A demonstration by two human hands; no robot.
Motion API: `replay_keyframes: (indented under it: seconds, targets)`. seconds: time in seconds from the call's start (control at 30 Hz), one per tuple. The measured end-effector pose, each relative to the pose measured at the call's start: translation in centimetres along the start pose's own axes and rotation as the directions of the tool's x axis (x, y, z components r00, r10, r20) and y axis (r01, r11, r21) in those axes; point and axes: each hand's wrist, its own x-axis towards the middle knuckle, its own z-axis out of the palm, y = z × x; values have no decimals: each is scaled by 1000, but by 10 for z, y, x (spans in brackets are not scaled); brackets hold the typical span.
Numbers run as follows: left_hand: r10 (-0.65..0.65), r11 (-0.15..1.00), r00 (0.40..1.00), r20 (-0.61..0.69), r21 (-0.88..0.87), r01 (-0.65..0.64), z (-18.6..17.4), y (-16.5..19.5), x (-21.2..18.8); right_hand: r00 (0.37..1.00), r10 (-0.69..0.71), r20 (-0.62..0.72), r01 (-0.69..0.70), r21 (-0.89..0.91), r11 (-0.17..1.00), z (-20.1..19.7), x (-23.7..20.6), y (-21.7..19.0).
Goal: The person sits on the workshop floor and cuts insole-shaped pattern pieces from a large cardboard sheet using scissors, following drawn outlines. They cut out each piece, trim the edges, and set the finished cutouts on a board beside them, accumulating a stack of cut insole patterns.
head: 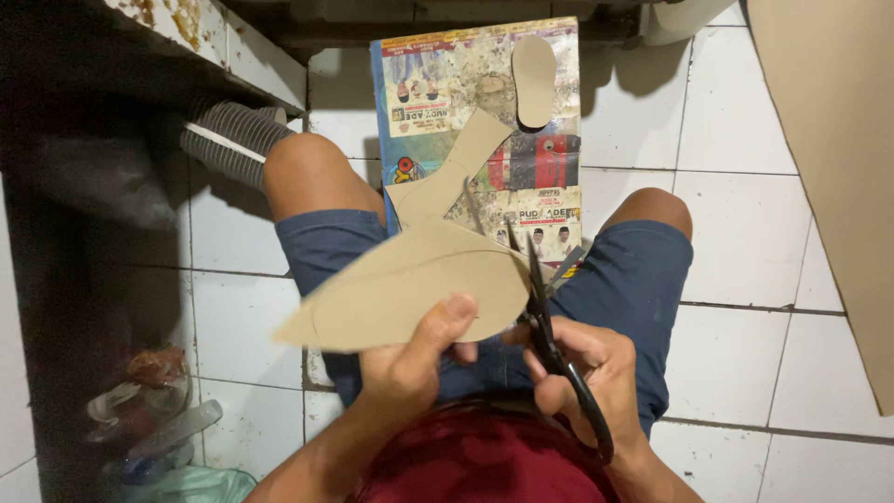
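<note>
My left hand (410,359) pinches a tan cardboard sheet (410,284) with a curved sole outline drawn on it, thumb on top near its lower edge. My right hand (587,368) grips black-handled scissors (545,298), whose blades are at the right edge of the cardboard, pointing away from me. A loose cardboard offcut (447,182) hangs beyond the sheet. A finished sole-shaped cardboard cutout (534,81) lies on a printed poster board (438,84) on the floor ahead of my knees.
I sit over a white tiled floor (745,242) in blue shorts. A large cardboard sheet (829,140) leans at the right. A dark shelf with corrugated hoses (233,140) stands at the left, with plastic clutter (158,419) below it.
</note>
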Motion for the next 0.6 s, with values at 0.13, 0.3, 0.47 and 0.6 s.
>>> replay_keyframes:
  seconds: [0.13, 0.3, 0.47, 0.6]
  targets:
    - [32, 971, 992, -122, -230, -59, 10, -7, 5, 999, 43, 8, -43, 14, 999, 2, -2, 1]
    - [114, 992, 989, -95, -46, -119, 13, -4, 3, 998, 62, 5, -62, -17, 998, 4, 0, -8]
    - [24, 999, 998, 50, -47, -22, 10, 13, 0, 998, -55, 27, 56, -64, 996, 7, 4, -13]
    - [-25, 998, 1000, 6, 55, 24, 6, 24, 6, 999, -30, 29, 30, -15, 999, 6, 3, -6]
